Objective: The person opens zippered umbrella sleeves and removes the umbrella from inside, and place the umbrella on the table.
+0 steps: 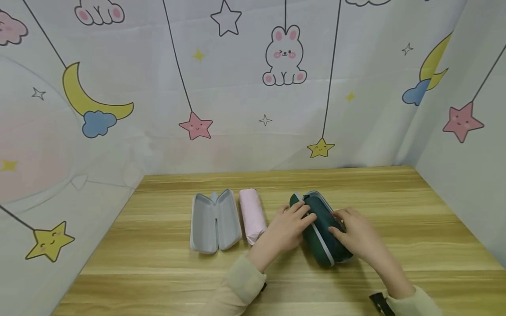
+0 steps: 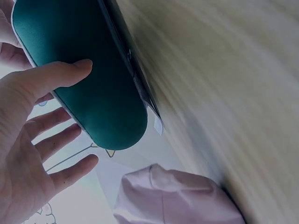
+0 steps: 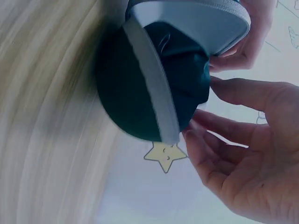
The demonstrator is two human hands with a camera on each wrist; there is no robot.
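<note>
A dark green zip case (image 1: 316,246) lies unzipped on the table, its grey lining showing in the right wrist view. Inside it sits a dark green folded umbrella (image 3: 180,70), a bundle of gathered cloth. My left hand (image 1: 287,226) holds the case from the left, thumb on the green outer shell (image 2: 100,105) and fingers at its rim. From the right, my right hand (image 1: 357,235) pinches the umbrella near its end, thumb on one side and fingertips on the other. The far side of the case is partly hidden behind both hands.
Left of my left hand lies a pink folded umbrella (image 1: 252,213). Beside it, a second case (image 1: 203,226) stands spread wide, grey lining upward. A printed cloth (image 1: 237,153) hangs behind the wooden table (image 1: 158,272) and along its sides.
</note>
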